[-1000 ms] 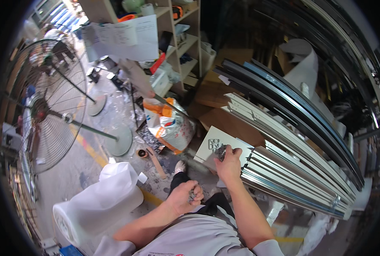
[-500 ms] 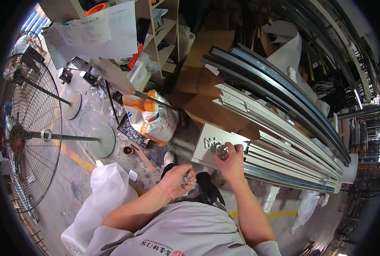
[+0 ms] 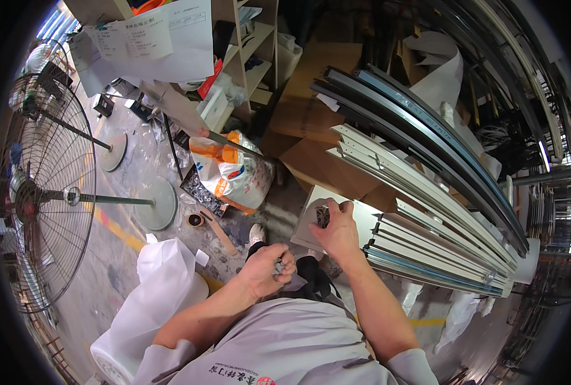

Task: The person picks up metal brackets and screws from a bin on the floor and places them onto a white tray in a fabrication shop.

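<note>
My left hand (image 3: 267, 271) is closed in front of my body, with small grey metal pieces (image 3: 278, 265) showing between the curled fingers. Over a white board (image 3: 306, 226), my right hand (image 3: 340, 232) curls its thumb and fingers around a cluster of small metal pieces (image 3: 323, 217). The cluster lies at the near end of the profiles, and the hand partly hides it. Pale aluminium profiles (image 3: 426, 247) extend to the right from beside this hand.
Dark long profiles (image 3: 420, 122) lie farther back. A white and orange sack (image 3: 237, 176) stands ahead, beside a box of small metal parts (image 3: 202, 192). At left are a large fan (image 3: 48, 192) and a white foam roll (image 3: 150, 308). Shelves (image 3: 256, 58) rise behind.
My right hand has moved left and spread around the metal pieces that lay exposed on the board. My left hand stays closed in nearly the same place. The whole view has shifted slightly.
</note>
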### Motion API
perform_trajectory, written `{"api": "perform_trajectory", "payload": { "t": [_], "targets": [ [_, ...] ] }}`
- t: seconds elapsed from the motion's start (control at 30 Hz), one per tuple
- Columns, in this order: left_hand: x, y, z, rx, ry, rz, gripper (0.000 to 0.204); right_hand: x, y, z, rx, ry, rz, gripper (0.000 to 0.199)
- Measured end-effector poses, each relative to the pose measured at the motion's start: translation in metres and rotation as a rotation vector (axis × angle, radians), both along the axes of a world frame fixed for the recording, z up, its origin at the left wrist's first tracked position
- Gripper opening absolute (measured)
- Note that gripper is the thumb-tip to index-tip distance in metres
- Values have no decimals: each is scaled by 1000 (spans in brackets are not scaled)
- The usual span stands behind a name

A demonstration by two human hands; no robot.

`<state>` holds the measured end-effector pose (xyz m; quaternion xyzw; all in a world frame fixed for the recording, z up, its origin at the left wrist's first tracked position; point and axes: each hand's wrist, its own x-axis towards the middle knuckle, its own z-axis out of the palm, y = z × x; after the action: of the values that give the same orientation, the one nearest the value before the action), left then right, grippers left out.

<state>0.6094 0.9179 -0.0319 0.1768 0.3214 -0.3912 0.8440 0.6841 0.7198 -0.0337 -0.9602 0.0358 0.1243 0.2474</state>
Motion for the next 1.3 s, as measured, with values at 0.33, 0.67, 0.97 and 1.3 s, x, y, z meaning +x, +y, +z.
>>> {"api": "perform_trajectory", "payload": {
  "t": [0.33,0.67,0.97,1.3],
  "targets": [
    [7,-2,7,27,-7,15,30,19,-22,-6,-23,-59,118,57],
    [16,-12,4,13,-26,6,29,26,-56,16,-82,91,246,75],
    [23,-16,11,94,8,-37,32,15,-84,-8,12,71,204,82],
    [32,-29,2,41,-20,-66,32,0,-64,47,128,45,60,65]
  ]
}}
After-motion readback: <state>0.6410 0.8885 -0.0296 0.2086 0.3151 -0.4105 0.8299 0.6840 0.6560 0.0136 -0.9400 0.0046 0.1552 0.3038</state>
